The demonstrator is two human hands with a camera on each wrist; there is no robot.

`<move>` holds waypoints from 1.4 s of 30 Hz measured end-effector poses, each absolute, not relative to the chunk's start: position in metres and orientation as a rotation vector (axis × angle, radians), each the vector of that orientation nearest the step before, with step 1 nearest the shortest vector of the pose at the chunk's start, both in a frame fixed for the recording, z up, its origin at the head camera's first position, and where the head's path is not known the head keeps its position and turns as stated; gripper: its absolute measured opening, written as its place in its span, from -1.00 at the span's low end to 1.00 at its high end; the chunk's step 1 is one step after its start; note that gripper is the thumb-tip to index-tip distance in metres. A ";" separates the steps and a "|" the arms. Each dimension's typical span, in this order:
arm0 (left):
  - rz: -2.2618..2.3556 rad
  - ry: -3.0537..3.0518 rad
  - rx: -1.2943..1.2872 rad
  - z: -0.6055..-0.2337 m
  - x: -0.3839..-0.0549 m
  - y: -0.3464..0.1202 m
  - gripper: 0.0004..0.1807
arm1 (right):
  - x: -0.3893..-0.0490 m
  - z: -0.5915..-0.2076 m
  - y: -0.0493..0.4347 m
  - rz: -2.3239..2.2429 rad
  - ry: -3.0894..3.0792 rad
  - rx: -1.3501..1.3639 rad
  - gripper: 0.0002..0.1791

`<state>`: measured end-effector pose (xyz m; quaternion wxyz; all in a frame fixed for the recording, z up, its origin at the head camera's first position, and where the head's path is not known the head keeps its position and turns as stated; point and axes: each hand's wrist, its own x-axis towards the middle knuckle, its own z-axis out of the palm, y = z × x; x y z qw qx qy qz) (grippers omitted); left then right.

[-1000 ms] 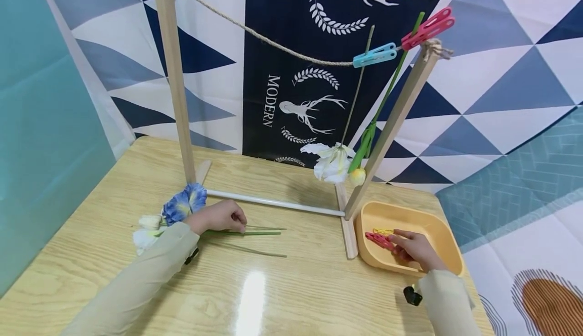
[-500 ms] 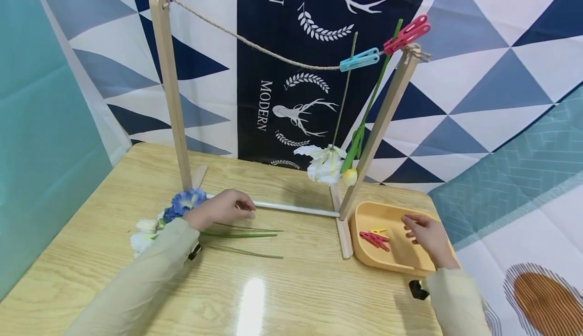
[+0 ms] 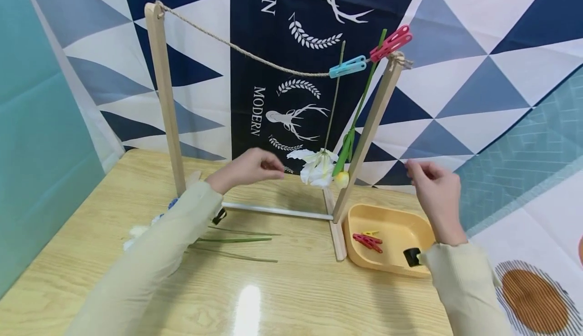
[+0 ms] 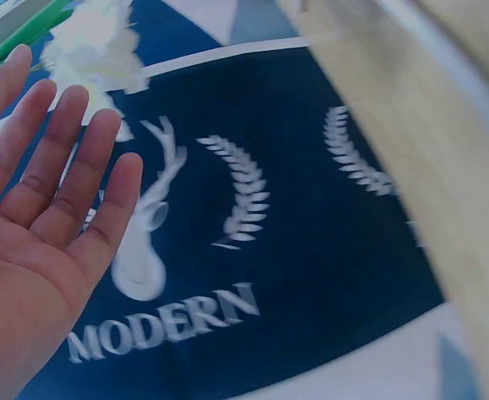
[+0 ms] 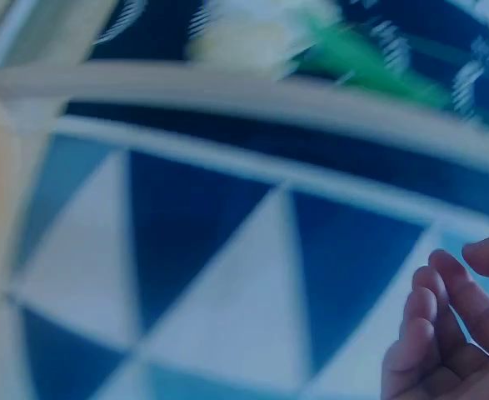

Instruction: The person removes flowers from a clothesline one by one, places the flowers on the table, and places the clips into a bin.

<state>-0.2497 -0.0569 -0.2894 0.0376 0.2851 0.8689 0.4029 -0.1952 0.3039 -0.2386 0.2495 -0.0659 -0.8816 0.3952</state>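
My left hand [image 3: 251,168] is raised above the table with relaxed fingers and an empty palm, left of a hanging white flower [image 3: 317,168]. A yellow tulip [image 3: 341,179] hangs beside that flower. A light blue clothespin [image 3: 348,67] and a red clothespin [image 3: 391,43] clip the two stems to a rope [image 3: 246,51]. Over the far right of the orange basin [image 3: 410,224], my right hand [image 3: 439,197] is lifted, fingers loosely bent, holding nothing visible. Inside the basin lie red clothespins [image 3: 368,242] and a yellow one [image 3: 371,233].
Two wooden posts [image 3: 164,98] carry the rope, joined low down by a white rod [image 3: 278,211]. More flowers lie at the table's left, their stems [image 3: 241,240] pointing right. My left sleeve [image 3: 155,255] partly covers them. A patterned cloth [image 3: 483,83] hangs behind.
My left hand has risen from the stems on the table and moved right toward the hanging flowers. My right hand has left the clothespins and risen out of the basin.
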 end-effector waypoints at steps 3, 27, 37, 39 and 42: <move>1.277 2.666 0.872 -0.265 -0.260 -0.043 -0.77 | -0.191 -0.210 0.279 0.992 -2.301 0.041 -0.63; 1.802 2.524 0.883 -0.224 -0.291 0.025 -0.70 | -0.219 -0.051 0.159 0.268 -3.082 0.339 -0.36; 1.873 2.463 0.836 -0.230 -0.288 0.024 -0.74 | -0.231 -0.046 0.161 0.248 -3.150 0.371 -0.62; 1.896 2.432 0.833 -0.232 -0.288 0.022 -0.74 | -0.232 -0.045 0.165 0.281 -3.128 0.399 -0.58; 1.907 2.412 0.827 -0.235 -0.287 0.017 -0.75 | -0.235 -0.043 0.170 0.335 -3.111 0.438 -0.56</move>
